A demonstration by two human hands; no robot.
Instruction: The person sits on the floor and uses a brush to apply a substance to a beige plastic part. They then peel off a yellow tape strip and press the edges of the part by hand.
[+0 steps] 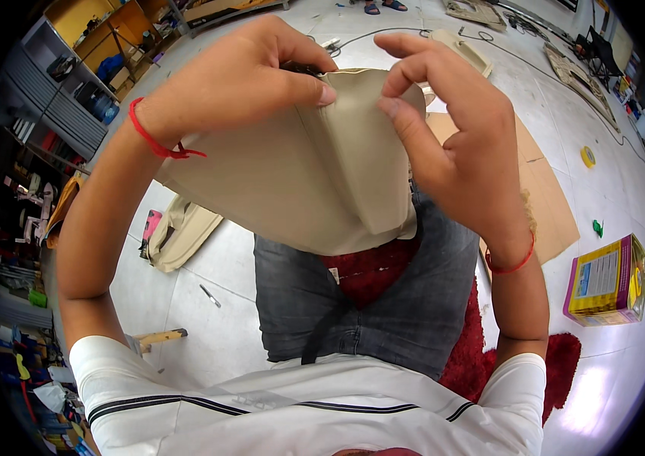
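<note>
A large beige piece of leather-like sheet material (262, 175) hangs in front of me over my lap, with a seam running down it and a folded panel at its right. My left hand (262, 72) grips its upper edge, thumb in front and fingers behind. At the upper right of the sheet, my right hand (452, 121) has thumb and forefinger drawn together, with another finger stretched away. Whatever lies between those fingertips, if anything, is too small to make out. Part of the sheet's right edge is hidden behind this hand.
A beige trim piece (186, 232) lies on the floor at left, near a pen (210, 296). Cardboard (546, 190), a yellow tape roll (588, 156) and a yellow-purple can (607, 281) are at right. Red shaggy rug (474, 357) lies beneath me. Cluttered shelves (72, 76) line the left.
</note>
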